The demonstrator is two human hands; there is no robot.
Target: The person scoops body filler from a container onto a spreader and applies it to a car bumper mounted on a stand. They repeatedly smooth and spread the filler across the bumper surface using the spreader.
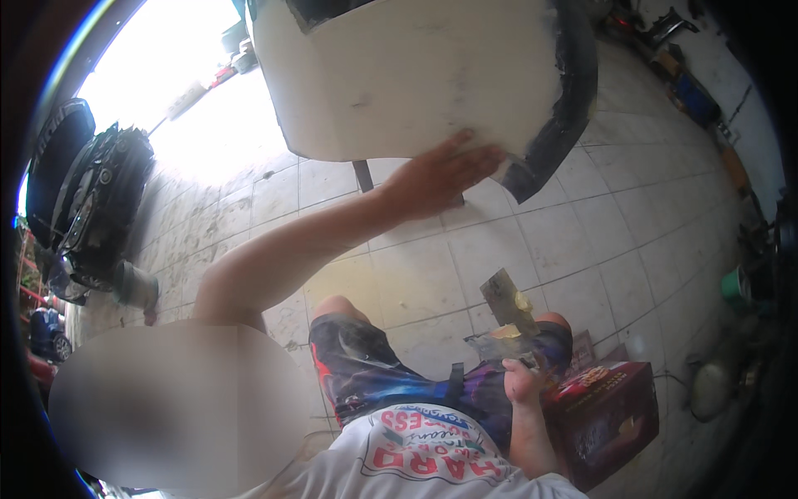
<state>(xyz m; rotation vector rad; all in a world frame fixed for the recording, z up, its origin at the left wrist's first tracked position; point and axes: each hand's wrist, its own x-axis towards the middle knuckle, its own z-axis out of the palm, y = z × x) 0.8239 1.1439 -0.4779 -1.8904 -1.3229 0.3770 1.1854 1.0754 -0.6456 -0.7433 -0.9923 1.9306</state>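
Note:
A large cream-coloured panel (399, 83) with a dark, rough edge fills the top of the head view, smudged with grey marks. My left hand (445, 175) lies on its lower part, fingers stretched out against the surface near the dark corner. Low on the right, over my thigh, my right hand (522, 384) is closed round flat metal putty scrapers (501, 293). Two blades show, pointing away from me, and both carry lumps of yellowish putty (522, 301). Their grips are mostly hidden by my fingers.
Beside my right leg stands a dark red cardboard box (611, 428). A dark vehicle (91, 200) with raised bonnet is at the left, with a pale bucket (135, 287) near it. A green container (735, 285) and clutter line the right wall. Light tiles (399, 274) cover the floor.

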